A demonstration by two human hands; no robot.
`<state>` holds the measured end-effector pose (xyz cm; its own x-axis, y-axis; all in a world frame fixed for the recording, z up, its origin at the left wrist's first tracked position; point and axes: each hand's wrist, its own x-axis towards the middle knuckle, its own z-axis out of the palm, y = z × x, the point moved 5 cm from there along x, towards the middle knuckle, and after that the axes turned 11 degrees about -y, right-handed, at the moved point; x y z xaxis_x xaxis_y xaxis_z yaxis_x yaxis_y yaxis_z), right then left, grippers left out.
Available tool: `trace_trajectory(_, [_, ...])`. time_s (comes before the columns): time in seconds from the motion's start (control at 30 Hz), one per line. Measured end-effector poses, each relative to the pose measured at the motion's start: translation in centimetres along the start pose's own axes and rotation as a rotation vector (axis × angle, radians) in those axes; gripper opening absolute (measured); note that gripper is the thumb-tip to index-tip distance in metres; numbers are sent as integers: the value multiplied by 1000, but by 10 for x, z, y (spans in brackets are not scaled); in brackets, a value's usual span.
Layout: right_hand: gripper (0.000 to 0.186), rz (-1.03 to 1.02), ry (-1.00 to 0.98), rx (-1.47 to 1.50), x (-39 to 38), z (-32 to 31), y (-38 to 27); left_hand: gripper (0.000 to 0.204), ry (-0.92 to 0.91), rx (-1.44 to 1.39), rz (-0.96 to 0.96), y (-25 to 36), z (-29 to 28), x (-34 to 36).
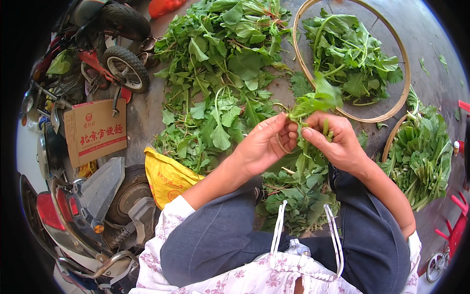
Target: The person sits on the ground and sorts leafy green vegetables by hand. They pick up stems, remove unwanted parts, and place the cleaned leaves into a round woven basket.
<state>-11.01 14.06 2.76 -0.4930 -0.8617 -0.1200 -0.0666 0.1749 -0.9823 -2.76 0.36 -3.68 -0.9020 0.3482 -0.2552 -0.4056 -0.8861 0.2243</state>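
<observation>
Above my lap, my left hand (267,143) and right hand (338,139) meet at a leafy green vegetable (320,100). My right fingers are closed around its stalks, and its leaves point away from me, slightly blurred. The left thumb and fingers pinch near its stem end, where a thin stem piece curls down. Below both hands, more loose greens (298,191) lie between my legs. A broad heap of leafy greens (215,78) spreads ahead and to the left. Ahead right, another pile of greens (347,59) lies within a round tan hoop (405,83).
A further pile of greens (421,157) sits at the right, by another curved rim. On the left are a yellow bag (169,176), a cardboard box (98,132), a motor scooter (88,201) and a small wheel (125,68). Something red (456,225) stands far right.
</observation>
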Motion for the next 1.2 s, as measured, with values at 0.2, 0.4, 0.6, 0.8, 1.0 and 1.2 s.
trace_trajectory(0.2, [21, 97, 156, 250, -9, -14, 21, 26, 113, 20, 84, 18, -14, -2])
trace_trajectory(0.4, [26, -170, 208, -215, -7, -19, -5, 23, 197, 295, 54, 18, -10, -7])
trace_trajectory(0.6, [30, -479, 268, -666, -4, -6, -24, 24, 136, 563, 78, 18, 8, -5])
trace_trajectory(0.8, [41, -375, 245, -837, 0, -3, -18, 31, 73, 689, -30, 10, 10, -4])
trace_trajectory(1.0, [33, -338, 211, -914, -3, -2, -8, 37, 59, 735, -93, 5, 12, -5])
trace_trajectory(1.2, [29, -348, 146, -1012, -4, -1, -11, 37, -52, 1022, -91, 11, 38, -5])
